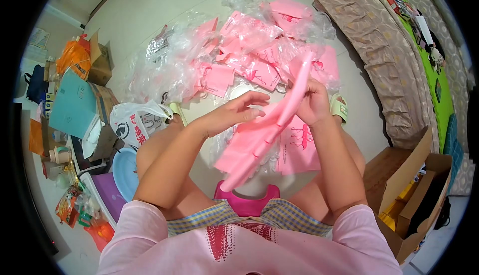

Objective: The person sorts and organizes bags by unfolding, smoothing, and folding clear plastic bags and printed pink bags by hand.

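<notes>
Between my knees hangs a folded, shiny pink plastic sheet (260, 139), running slantwise from upper right to lower left. My right hand (313, 103) is closed around its right side near the upper end. My left hand (240, 110), fingers spread and slightly curled, hovers beside the sheet's left edge with nothing in it. Below the sheet lies a flat pink piece with a red flamingo print (299, 148). Past my hands, several pink flamingo-printed packets (257, 70) lie on the floor among crumpled clear plastic wrappers (172, 68).
I sit on a magenta stool (245, 204). At my left are a white printed carrier bag (133, 124), a blue basin (124, 168) and cardboard boxes (103, 106). An open carton (421, 195) stands at my right, near a fabric-covered sofa (366, 50).
</notes>
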### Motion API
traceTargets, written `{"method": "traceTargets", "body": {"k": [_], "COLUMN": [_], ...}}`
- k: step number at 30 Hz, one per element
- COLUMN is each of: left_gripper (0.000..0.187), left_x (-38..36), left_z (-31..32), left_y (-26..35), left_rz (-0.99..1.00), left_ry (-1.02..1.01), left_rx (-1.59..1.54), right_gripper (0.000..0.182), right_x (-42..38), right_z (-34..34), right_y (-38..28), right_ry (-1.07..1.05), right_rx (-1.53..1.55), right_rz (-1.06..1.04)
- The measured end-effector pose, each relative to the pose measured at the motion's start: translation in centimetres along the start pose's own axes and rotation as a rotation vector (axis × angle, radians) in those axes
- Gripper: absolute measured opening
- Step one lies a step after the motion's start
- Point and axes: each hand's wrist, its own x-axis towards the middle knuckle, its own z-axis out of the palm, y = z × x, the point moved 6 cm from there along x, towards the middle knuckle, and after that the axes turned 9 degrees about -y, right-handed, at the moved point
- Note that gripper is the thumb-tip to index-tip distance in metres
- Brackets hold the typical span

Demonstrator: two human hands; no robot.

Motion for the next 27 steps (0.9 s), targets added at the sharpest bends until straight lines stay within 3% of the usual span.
{"method": "traceTargets", "body": {"k": [2,4,5,6,8,9,10,12,13,14,16,17,18,20,21,22,24,25,27], "left_gripper": [0.064,0.06,0.046,0.046,0.03,0.024,0.024,0.026,0.032,0.032,0.034,0.036,0.036,0.035,0.034,0.034,0.034,0.034,0.036], "left_x": [0.1,0.0,-0.2,-0.2,-0.1,0.0,0.1,0.2,-0.1,-0.4,-0.5,-0.6,-0.5,-0.2,-0.1,0.1,0.0,-0.1,0.0], "left_z": [0.4,1.5,1.2,0.9,-0.2,-0.5,-0.4,-1.1,-1.0,-0.8,-0.3,-2.0,-2.2,-2.5,-3.1,-3.4,-3.9,-3.9,-3.1], "left_y": [-0.7,-1.4,-1.8,-1.6,-1.3,-1.1,-1.6,-1.2,-1.3,-0.6,0.6,-0.8,-1.0,-0.8,-1.5,-2.1,-2.2,-2.0,-1.1], "left_rz": [0.004,-0.132,-0.235,-0.236,-0.207,-0.099,-0.1,0.062,-0.02,-0.02,0.035,-0.025,-0.027,0.044,0.046,0.047,0.043,0.041,0.057], "left_ry": [-0.021,-0.165,-0.146,-0.15,-0.076,0.017,0.015,0.186,0.241,0.245,0.177,0.246,0.247,0.258,0.269,0.271,0.324,0.326,0.213], "left_rx": [0.018,-0.018,-0.038,-0.036,0.076,0.04,0.039,-0.383,-0.466,-0.466,-0.581,-0.464,-0.463,-0.437,-0.374,-0.376,-0.163,-0.162,-0.136], "right_gripper": [0.008,0.007,0.007,0.007,0.005,0.01,0.01,0.019,0.025,0.025,0.023,0.026,0.026,0.033,0.041,0.041,0.045,0.047,0.045], "right_x": [-0.3,0.1,0.3,0.4,0.8,0.8,1.0,1.3,0.5,0.5,0.5,0.4,0.5,-0.2,-1.1,-1.4,-1.0,-1.3,-1.4], "right_z": [-0.8,0.4,-1.3,-1.1,-1.9,-1.8,-1.5,-1.6,0.0,0.0,-1.6,-2.2,-2.2,-1.4,0.9,1.1,3.3,4.9,4.8], "right_y": [0.5,1.1,1.8,2.0,1.5,1.4,1.6,2.0,1.9,2.3,2.8,2.2,2.2,-0.5,-2.1,-2.5,-1.3,-0.8,1.7], "right_ry": [0.082,-0.335,-0.14,-0.137,-0.034,-0.033,-0.031,0.161,0.002,-0.001,0.182,0.277,0.277,0.351,0.308,0.306,-0.177,-0.294,-0.268], "right_rx": [0.114,0.348,0.245,0.245,-0.041,0.003,0.003,0.082,0.1,0.102,-0.509,-0.782,-0.78,-0.971,-1.043,-1.044,-1.21,-1.362,-1.404], "right_rz": [0.037,0.135,0.127,0.123,0.008,0.015,0.015,-0.075,0.092,0.095,0.142,0.059,0.059,-0.405,-0.555,-0.554,-0.405,-0.464,-0.325]}}
